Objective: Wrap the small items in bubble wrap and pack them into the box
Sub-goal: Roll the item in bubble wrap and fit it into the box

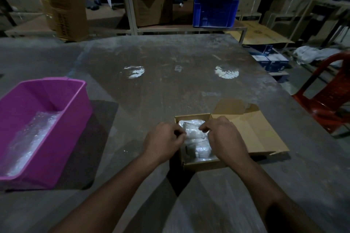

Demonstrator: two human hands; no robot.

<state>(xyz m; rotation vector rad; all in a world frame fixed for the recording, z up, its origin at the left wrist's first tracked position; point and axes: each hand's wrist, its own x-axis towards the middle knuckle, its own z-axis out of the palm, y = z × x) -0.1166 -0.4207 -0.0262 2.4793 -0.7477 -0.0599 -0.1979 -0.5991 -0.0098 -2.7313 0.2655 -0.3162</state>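
1. The cardboard box (200, 164) sits open on the worktop (170, 85) right in front of the person, which keeps both hands over it without reaching.
2. Its lid flap (251, 134) lies folded out flat to the right, probably so the opening stays clear while things go in.
3. Bubble-wrapped items (197, 142) fill the box's inside; the wrapped shapes run together, so I cannot count them, though it looks like more than one.
4. The left hand (163, 139) has its fingers curled at the left edge of the wrap, seemingly pinching it.
5. The right hand (222, 135) is curled likewise, fingertips nipping the wrap near the top; the two hands appear to be tucking the bundle down so it sits below the rim.
6. One purple tub (75, 104) stands well apart to the left, holding loose bubble wrap (32, 138), likely the supply kept within reach.
7. Counted: one box, one tub, two hands at work.
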